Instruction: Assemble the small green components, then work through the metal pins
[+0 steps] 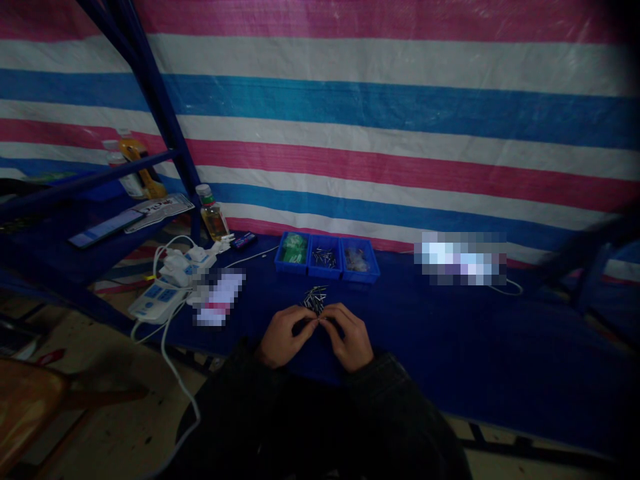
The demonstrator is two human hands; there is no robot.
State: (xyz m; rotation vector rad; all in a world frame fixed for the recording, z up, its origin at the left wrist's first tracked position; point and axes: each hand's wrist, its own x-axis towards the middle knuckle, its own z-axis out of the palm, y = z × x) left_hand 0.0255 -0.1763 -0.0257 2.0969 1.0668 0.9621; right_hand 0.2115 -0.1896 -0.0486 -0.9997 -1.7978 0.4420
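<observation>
My left hand [289, 335] and my right hand [349, 337] meet at the fingertips low over the blue table [430, 340]. Thumb and forefinger of each are pinched together around something too small to make out. Just beyond the fingertips lies a loose pile of thin, dark and silvery metal pins [315, 298]. Behind the pile, three joined blue bins stand in a row. The left bin [291, 269] contains green material, the middle bin [325, 272] more thin metal pieces, and the right bin [361, 276] small clear or pale pieces.
On the left are power strips [155, 300] with plugs and white cables, a blurred phone [220, 300] and a bottle [213, 217]. A blue metal frame [165, 113] rises there. At the right a bright blurred screen [460, 260] rests near the striped sheet [400, 160].
</observation>
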